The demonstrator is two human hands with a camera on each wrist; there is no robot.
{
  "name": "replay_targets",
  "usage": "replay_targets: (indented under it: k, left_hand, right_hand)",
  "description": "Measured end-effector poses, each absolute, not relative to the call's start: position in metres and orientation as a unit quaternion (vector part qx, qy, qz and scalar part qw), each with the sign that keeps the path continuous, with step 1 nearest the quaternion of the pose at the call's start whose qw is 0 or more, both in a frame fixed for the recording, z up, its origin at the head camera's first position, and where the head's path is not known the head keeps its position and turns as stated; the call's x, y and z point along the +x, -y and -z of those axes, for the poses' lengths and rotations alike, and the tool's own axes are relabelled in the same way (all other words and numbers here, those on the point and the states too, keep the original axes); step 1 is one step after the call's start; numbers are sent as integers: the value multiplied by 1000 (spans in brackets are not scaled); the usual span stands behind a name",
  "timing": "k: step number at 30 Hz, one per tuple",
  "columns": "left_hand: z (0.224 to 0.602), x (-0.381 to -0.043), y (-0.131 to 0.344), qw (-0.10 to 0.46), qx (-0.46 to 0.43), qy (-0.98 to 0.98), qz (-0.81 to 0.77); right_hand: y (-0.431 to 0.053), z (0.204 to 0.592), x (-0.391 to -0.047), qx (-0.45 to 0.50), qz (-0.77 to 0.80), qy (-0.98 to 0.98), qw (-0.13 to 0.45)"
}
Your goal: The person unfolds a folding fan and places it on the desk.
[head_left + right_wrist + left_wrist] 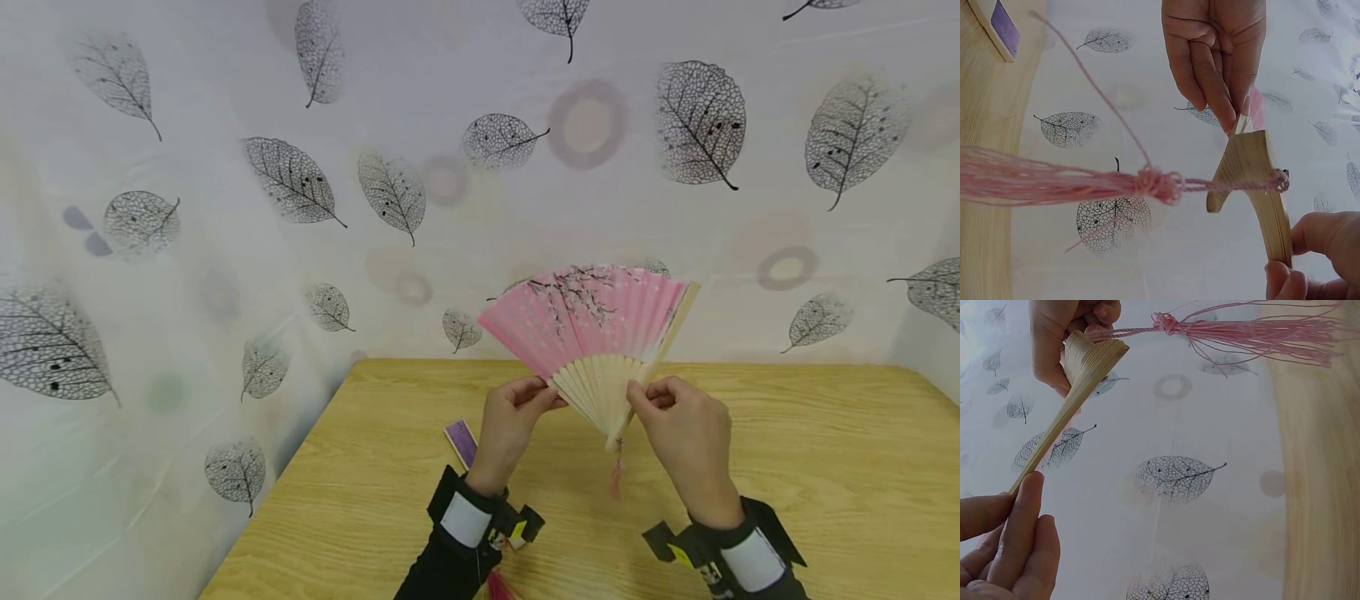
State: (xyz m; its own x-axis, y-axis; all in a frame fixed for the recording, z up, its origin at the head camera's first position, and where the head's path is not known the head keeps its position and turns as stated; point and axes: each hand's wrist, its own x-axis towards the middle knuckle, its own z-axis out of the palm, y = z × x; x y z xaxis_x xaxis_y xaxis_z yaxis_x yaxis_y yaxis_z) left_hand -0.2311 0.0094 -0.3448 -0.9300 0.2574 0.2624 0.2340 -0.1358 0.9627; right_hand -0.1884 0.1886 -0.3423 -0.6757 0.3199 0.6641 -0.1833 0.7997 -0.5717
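A pink folding fan (592, 321) with a dark blossom-branch print and pale wooden ribs stands spread above the table in the head view. My left hand (517, 425) pinches its left outer rib between thumb and fingers. At the other side, my right hand (686, 433) pinches the right outer rib near its lower part. From the pivot hangs a pink tassel (1085, 178), large in the right wrist view. The left wrist view shows the fan's ribs (1079, 381) edge-on, with my left fingers at the lower end.
On the wooden table (337, 500), a purple-covered fan-like piece (461, 442) with a pale edge lies partly behind my left forearm. A dark red tassel (498, 586) shows below that forearm. A white leaf-patterned sheet (420, 83) hangs behind and left of the table.
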Motion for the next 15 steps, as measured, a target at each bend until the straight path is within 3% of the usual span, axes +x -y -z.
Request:
replay_targets:
  k: [15]
  left_hand:
    - [346,-231,-12,-4,179,-649,-740]
  right_hand:
    - [-192,343,-189,-44,-314,855,410]
